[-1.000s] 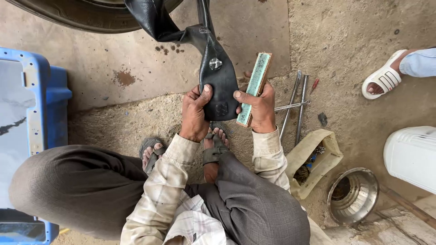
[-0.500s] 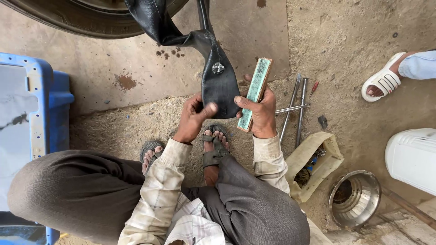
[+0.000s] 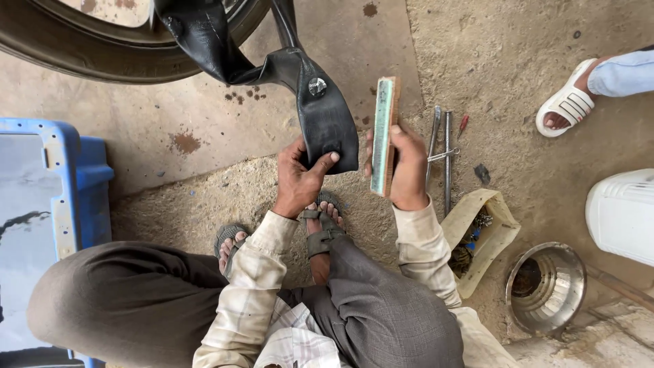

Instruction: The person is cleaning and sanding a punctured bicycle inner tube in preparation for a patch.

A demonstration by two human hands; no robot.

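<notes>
Inner tube (image 3: 320, 109): black rubber, hanging from the tyre at the far left down to the middle of the scene; a round metal valve base shows on its face, and its lower fold ends just above the person's feet.
Left hand (image 3: 300, 180): clenched on the lower edge of the inner tube, thumb pressed on the front of the rubber, fingers behind it.
Right hand (image 3: 407, 170): wrapped around a rasp block, just right of the inner tube and apart from it.
Rasp block (image 3: 383, 136): long, narrow, wooden-backed with a greenish worn face, held upright with the face turned left toward the tube.
Tyre (image 3: 102, 51): large, dark, lying across the far left; the tube comes out of its opening.
Feet: in grey sandals (image 3: 321, 228) on sandy ground, directly below the hands.
Metal bars (image 3: 440, 153): two long tyre levers lying side by side on the ground, just right of the right hand; a small red-handled tool lies beside them.
Open bag (image 3: 480, 238): tan, near right, with small dark parts inside.
Steel bowl (image 3: 548, 286): round, near right, beside the bag.
Blue tub (image 3: 65, 187): at the left edge, holding water.
White container (image 3: 621, 215): at the right edge.
Other person: a foot in a white sandal (image 3: 565, 105) at the far right, well apart from the work.
</notes>
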